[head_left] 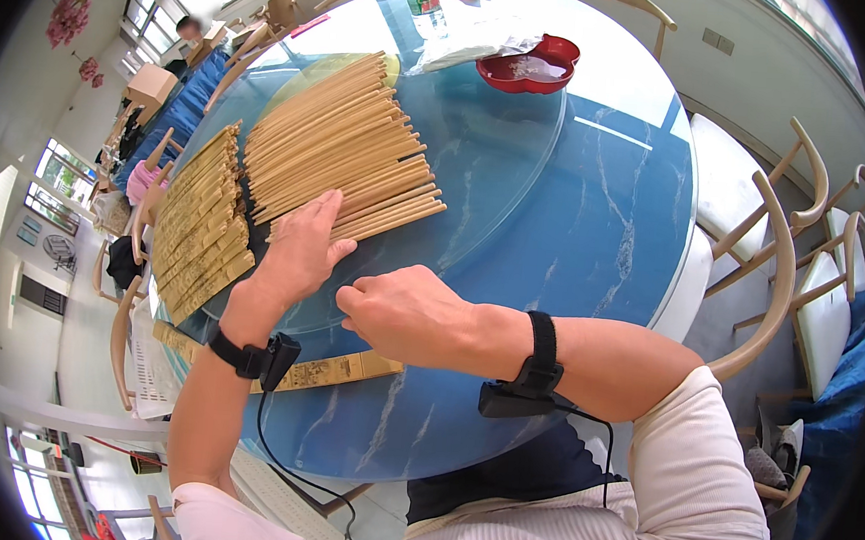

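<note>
Many thin wooden sticks [337,133] lie side by side in a wide slanting row on the round blue marbled table. My left hand [301,246] rests on the near end of this row, fingers stretched out and thumb apart. Just to its right, my right hand [399,313] is held above the table with its fingers curled in. Whether anything is inside that hand is hidden. Left of the sticks lies a batch of overlapping golden patterned paper strips [200,224]. A long printed golden strip [340,369] lies near the table's front edge, partly behind my left wrist.
Toward the far side are a red lobed dish [532,66] holding something clear, a white plastic bag [473,47] and a water bottle [423,6]. Wooden chairs [779,264] surround the table [605,242]. Another person [193,33] is at the far left. Cables hang from both wrist straps.
</note>
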Motion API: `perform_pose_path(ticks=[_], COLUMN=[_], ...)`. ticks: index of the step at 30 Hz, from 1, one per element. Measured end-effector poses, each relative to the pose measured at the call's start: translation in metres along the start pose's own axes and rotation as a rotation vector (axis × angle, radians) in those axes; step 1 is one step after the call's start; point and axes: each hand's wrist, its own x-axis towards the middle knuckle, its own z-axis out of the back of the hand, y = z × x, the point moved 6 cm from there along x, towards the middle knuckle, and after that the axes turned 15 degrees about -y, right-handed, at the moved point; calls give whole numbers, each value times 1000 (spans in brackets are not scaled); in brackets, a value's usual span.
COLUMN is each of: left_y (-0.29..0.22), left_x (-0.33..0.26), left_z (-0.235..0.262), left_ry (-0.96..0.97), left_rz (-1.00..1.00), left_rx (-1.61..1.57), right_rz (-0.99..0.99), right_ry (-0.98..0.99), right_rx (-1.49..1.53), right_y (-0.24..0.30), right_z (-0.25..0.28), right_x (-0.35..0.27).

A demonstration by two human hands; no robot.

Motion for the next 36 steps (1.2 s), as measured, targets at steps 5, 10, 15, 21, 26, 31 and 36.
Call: perform_pose_path(ticks=[5,10,15,21,26,31,36], left_y=[-19,-10,-22,41,97,81,54], left_x=[-7,0,-4,39,48,32,8], left_z=[2,1,7,23,11,-22,-25], left_ry=[-141,19,-120,-258,-316,-202,-153], left_rz=[-115,-22,-59,124,138,206,140], left_rx=[98,27,66,8,236,194,83], right_rz=[34,-2,-14,-95,-69,-54,-30], right_ry=[-51,-1,44,56,-46,35,58], right_rx=[6,-24,-44,-76,-126,-185,-313], right_y=[3,-6,-10,-10,-7,-12,-13], right_z=[4,-8,-5,2,5,-1,-2], right_x=[-5,-4,-4,-1,1,-2,-5])
